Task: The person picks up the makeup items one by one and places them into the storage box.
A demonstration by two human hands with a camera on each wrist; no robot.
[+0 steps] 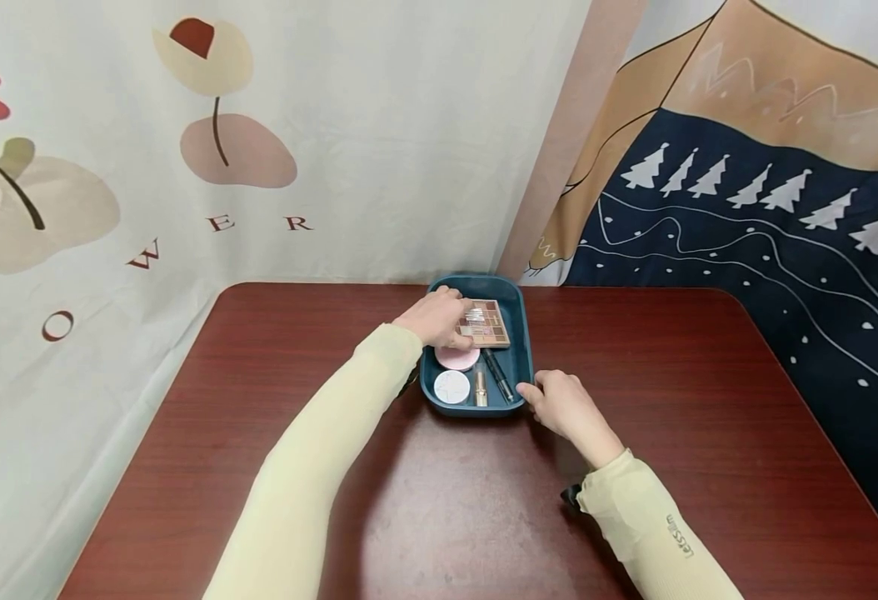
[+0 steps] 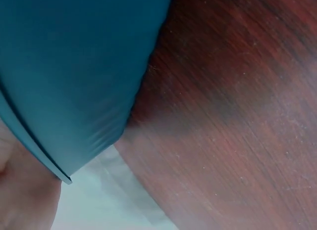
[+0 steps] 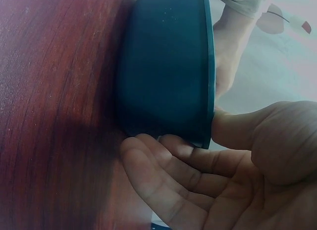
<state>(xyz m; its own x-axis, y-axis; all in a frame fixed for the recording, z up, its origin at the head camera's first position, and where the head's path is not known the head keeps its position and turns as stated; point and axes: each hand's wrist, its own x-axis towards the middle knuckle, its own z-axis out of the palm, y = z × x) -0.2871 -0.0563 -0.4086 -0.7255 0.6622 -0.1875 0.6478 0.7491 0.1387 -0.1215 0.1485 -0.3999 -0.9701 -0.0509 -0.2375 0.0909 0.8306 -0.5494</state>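
A dark teal tray [image 1: 516, 367] stands at the table's far edge with cosmetics in it. My left hand [image 1: 439, 318] reaches over its left rim and holds the left side of an eyeshadow palette [image 1: 490, 325], thumb at the near end and fingers at the far end. Below the palette lie a pink round compact [image 1: 457, 359], a white round compact [image 1: 451, 387], a gold lipstick tube [image 1: 481, 388] and a black pen-like tube [image 1: 498, 376]. My right hand [image 3: 213, 175] grips the tray's near right corner, thumb on the rim and fingers against the outer wall.
The reddish-brown wooden table [image 1: 439, 517] has rounded far corners. Directly behind it hangs a pale curtain [image 1: 379, 150] with flower prints. A navy and tan cloth [image 1: 754, 242] with white trees hangs along the right.
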